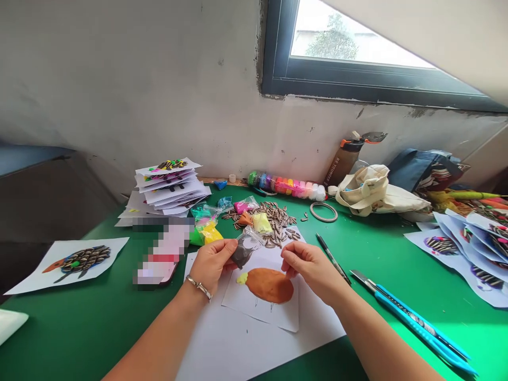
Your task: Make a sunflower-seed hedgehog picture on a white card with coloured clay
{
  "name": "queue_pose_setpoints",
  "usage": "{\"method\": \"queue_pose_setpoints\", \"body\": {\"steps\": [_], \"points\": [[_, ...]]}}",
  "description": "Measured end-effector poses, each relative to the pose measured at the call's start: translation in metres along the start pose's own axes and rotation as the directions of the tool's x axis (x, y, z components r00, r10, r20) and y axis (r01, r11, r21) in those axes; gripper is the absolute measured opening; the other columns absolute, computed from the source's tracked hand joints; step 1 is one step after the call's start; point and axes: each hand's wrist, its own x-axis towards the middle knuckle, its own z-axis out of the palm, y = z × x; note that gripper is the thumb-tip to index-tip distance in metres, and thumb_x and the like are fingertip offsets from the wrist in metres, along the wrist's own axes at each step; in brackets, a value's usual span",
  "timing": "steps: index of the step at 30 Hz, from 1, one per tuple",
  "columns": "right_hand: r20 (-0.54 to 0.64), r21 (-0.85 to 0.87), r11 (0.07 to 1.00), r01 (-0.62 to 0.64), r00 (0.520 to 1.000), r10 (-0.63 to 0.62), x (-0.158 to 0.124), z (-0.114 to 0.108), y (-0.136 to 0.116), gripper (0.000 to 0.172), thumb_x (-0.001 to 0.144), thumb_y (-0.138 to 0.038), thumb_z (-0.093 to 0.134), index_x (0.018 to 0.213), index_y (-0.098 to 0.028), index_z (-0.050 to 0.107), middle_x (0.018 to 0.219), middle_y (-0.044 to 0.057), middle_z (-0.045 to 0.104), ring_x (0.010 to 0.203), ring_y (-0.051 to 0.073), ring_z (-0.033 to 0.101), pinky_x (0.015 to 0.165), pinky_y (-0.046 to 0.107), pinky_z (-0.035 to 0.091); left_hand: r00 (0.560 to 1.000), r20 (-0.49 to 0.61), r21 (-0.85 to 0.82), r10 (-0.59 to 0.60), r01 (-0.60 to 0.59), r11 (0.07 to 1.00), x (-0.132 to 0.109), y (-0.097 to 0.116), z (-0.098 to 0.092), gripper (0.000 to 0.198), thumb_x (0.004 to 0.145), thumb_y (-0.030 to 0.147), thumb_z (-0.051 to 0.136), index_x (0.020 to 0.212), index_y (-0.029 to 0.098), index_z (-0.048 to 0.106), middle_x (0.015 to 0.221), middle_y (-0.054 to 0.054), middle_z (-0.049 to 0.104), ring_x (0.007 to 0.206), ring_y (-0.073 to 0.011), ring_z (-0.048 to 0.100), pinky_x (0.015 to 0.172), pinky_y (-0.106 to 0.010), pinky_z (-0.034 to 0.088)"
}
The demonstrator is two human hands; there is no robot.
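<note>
clay, smooth orange oval on paper; at eleven o'clock left hand pinches a crinkly bag; at one o'clock right hand curled, grip unclear.

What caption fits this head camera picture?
Left hand holds a clear plastic bag of grey clay; right hand hovers by a flat orange clay oval.

Matt orange clay on white paper; crinkly clear plastic bag.
</note>
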Motion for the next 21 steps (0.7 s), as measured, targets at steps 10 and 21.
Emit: {"method": "queue_pose_setpoints", "body": {"steps": [10,21], "points": [[0.015,-0.316,0.946,-0.078,0.996,0.087,-0.009,-0.033,-0.012,0.027,0.083,-0.039,0.050,0.066,-0.019,0.053,0.063,0.001,0.064,0.056,0.015,0.058,0.057,0.028,0.040,1.000,-0.006,-0.080,-0.029,0.028,0.996,-0.003,0.004,0.003,0.035,0.056,0.044,0.080,0.075,0.016,0.071,0.077,-0.004,0.071,0.068,-0.0140,0.062,0.060,-0.022,0.049],[-0.010,-0.179,0.981,0.078,0.997,-0.081,0.020,-0.006,0.006,0.019,0.080,-0.034,0.052,0.069,-0.019,0.056,0.062,-0.001,0.062,0.056,0.014,0.056,0.059,0.027,0.043,0.995,0.070,-0.069,-0.070,0.075,0.995,-0.008,-0.003,0.009,0.037,0.063,0.047,0.076,0.081,0.015,0.070,0.083,-0.007,0.071,0.073,-0.0163,0.063,0.066,-0.027,0.051]]}}
